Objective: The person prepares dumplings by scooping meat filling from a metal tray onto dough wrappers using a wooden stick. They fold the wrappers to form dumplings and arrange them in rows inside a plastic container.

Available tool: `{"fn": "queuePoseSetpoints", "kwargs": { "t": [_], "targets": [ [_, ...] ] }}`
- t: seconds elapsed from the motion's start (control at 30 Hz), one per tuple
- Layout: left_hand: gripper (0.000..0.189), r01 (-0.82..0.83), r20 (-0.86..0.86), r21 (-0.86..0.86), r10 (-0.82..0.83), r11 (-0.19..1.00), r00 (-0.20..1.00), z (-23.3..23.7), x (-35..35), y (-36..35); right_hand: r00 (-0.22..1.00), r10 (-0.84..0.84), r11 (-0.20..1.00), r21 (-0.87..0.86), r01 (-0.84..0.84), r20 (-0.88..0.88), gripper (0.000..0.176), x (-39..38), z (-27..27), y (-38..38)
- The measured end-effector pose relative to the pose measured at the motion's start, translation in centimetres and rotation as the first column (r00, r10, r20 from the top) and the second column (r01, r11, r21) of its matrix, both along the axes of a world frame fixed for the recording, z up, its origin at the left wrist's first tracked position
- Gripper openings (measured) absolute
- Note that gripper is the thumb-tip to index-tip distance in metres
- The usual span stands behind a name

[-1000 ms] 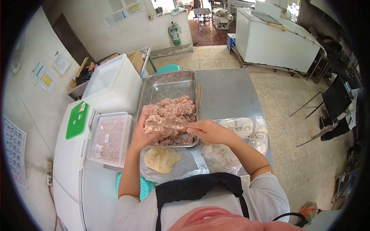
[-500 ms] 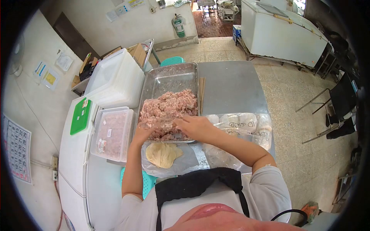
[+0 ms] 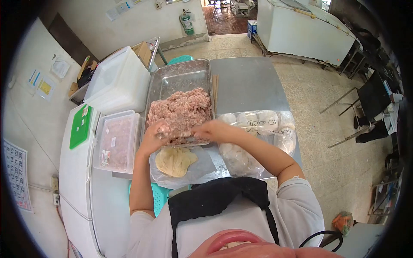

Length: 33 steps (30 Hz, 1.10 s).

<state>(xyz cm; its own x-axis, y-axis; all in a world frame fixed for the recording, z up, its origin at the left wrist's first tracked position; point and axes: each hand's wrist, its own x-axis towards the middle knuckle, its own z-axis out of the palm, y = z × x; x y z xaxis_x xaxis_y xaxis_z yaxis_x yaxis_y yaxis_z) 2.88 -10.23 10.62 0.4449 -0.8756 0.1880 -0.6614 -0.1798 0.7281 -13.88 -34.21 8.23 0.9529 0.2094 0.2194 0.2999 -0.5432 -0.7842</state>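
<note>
Raw ground meat (image 3: 183,105) is heaped in the near part of a deep metal tray (image 3: 178,74). My left hand (image 3: 149,141) is at the tray's near left corner, fingers curled around some ground meat. My right hand (image 3: 214,130) reaches in from the right over the near edge of the heap, its fingers bent together; what they hold, if anything, is blurred. Just in front of the tray, a fanned stack of pale round dough wrappers (image 3: 174,161) lies on a clear plastic sheet (image 3: 205,165). To its right are plastic bags of white rounds (image 3: 260,118) with handwriting on them.
A lidded clear container of pinkish filling (image 3: 115,142) stands left of the tray. Behind it rise stacked white plastic bins (image 3: 114,84). A green lid (image 3: 81,127) lies on the white surface at left. Thin wooden sticks (image 3: 215,92) lie along the tray's right side on the metal table (image 3: 245,81).
The view has shifted, so the table sits further up and left. My hands have moved apart slightly; the left has turned and lifts some meat, the right stays over the heap's near edge.
</note>
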Motion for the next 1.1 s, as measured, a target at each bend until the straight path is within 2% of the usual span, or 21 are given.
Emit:
{"fn": "queuePoseSetpoints", "kwargs": {
  "t": [0.07, 0.1, 0.17, 0.2, 0.23, 0.27, 0.3, 0.37, 0.4, 0.47, 0.53, 0.6, 0.67, 0.7, 0.73, 0.8, 0.83, 0.87, 1.0, 1.07, 1.1],
  "targets": [
    [0.037, -0.272, 0.041, 0.067, 0.270, 0.960, 0.962, -0.3, -0.4, -0.6, 0.963, -0.227, 0.879, -0.394, 0.267, 0.146, 0.030, -0.9, 2.4, -0.2],
    [0.037, -0.265, 0.032, 0.071, 0.263, 0.962, 0.964, -0.3, -0.2, -0.7, 0.922, -0.248, 0.838, -0.412, 0.358, 0.298, 0.026, -1.2, 1.8, 0.7],
    [0.036, -0.185, -0.323, 0.107, 0.211, 0.977, 0.923, -0.2, 0.3, -0.5, 0.923, -0.264, 0.842, -0.400, 0.362, 0.280, 0.027, -0.9, 0.6, 2.2],
    [0.036, -0.187, -0.338, 0.123, 0.219, 0.975, 0.915, -0.5, 0.9, -0.5, 0.924, -0.270, 0.848, -0.387, 0.362, 0.272, 0.028, -0.5, -0.4, 2.9],
    [0.038, -0.237, -0.154, 0.147, 0.259, 0.960, 0.953, -0.9, 1.6, -0.5, 0.889, -0.221, 0.898, -0.273, 0.346, 0.401, 0.030, 1.5, -4.2, 1.6],
    [0.041, -0.289, 0.038, 0.160, 0.287, 0.944, 0.957, -1.4, 2.1, -0.2, 0.921, -0.335, 0.817, -0.425, 0.390, 0.201, 0.029, 1.4, -3.9, 0.9],
    [0.041, -0.301, 0.026, 0.171, 0.301, 0.938, 0.953, -1.5, 2.1, 0.1, 0.891, -0.453, 0.719, -0.583, 0.378, 0.019, 0.029, 1.1, -2.8, 0.2],
    [0.054, -0.248, 0.037, -0.166, 0.257, 0.954, 0.966, -0.6, 1.9, 1.1, 0.875, -0.485, 0.757, -0.504, 0.416, -0.007, 0.029, 0.2, -2.8, -0.4],
    [0.054, -0.257, 0.037, -0.147, 0.265, 0.955, 0.963, 0.6, 1.6, 1.3, 0.855, -0.518, 0.779, -0.424, 0.462, -0.020, 0.029, -0.7, -1.2, 0.3],
    [0.060, -0.118, 0.050, -0.291, 0.138, 0.949, 0.989, 3.2, 0.9, 1.9, 0.839, -0.541, 0.802, -0.334, 0.496, -0.054, 0.030, -1.8, 2.0, 2.7],
    [0.054, -0.092, 0.052, -0.196, 0.105, 0.976, 0.993, 4.2, 1.8, 3.4, 0.877, -0.477, 0.862, 0.162, 0.479, -0.054, 0.030, -2.1, 3.8, 5.1],
    [0.049, -0.051, 0.053, -0.112, 0.058, 0.992, 0.997, 5.0, 3.1, 4.6, 0.904, -0.427, 0.890, 0.163, 0.426, -0.036, 0.035, -1.0, 4.1, 7.9],
    [0.034, 0.301, -0.055, -0.027, -0.303, 0.953, 0.952, 5.5, 4.4, 5.8, 0.957, -0.288, 0.957, 0.033, 0.289, -0.038, 0.034, 0.5, 3.2, 10.8],
    [0.034, 0.311, -0.058, -0.026, -0.312, 0.950, 0.948, 5.6, 4.8, 6.5, 0.956, -0.288, 0.958, 0.026, 0.287, 0.051, 0.030, 1.1, 2.5, 11.0],
    [0.031, 0.249, -0.027, 0.030, -0.248, 0.968, 0.968, 5.6, 5.1, 7.0, 0.954, -0.296, 0.955, 0.026, 0.295, 0.048, 0.030, 1.2, 3.3, 11.3],
    [0.028, 0.190, 0.008, 0.081, -0.191, 0.978, 0.981, 5.3, 6.1, 8.2, 0.850, -0.451, 0.794, -0.314, 0.521, 0.272, 0.027, 1.1, 6.0, 12.0],
    [0.030, 0.130, -0.011, 0.054, -0.130, 0.990, 0.991, 4.8, 6.9, 8.8, 0.809, -0.455, 0.723, -0.375, 0.580, 0.373, 0.024, 1.1, 6.7, 13.5],
    [0.032, 0.069, -0.034, 0.030, -0.068, 0.997, 0.997, 4.4, 7.6, 9.4, 0.806, -0.459, 0.719, -0.377, 0.584, 0.373, 0.024, 1.3, 6.8, 15.1],
    [0.035, 0.118, -0.048, -0.046, -0.121, 0.992, 0.992, 4.6, 9.3, 11.5, 0.814, -0.475, 0.690, -0.433, 0.580, 0.334, 0.025, 2.7, 7.5, 17.2],
    [0.040, -0.004, -0.282, 0.031, 0.013, 0.999, 0.959, 4.5, 10.1, 12.8, 0.803, -0.487, 0.688, -0.415, 0.595, 0.343, 0.027, 3.7, 7.8, 17.6],
    [0.040, 0.000, -0.283, 0.030, 0.008, 1.000, 0.959, 4.6, 10.4, 13.3, 0.802, -0.466, 0.739, -0.335, 0.585, 0.374, 0.027, 4.1, 7.8, 18.4]
  ]
}}
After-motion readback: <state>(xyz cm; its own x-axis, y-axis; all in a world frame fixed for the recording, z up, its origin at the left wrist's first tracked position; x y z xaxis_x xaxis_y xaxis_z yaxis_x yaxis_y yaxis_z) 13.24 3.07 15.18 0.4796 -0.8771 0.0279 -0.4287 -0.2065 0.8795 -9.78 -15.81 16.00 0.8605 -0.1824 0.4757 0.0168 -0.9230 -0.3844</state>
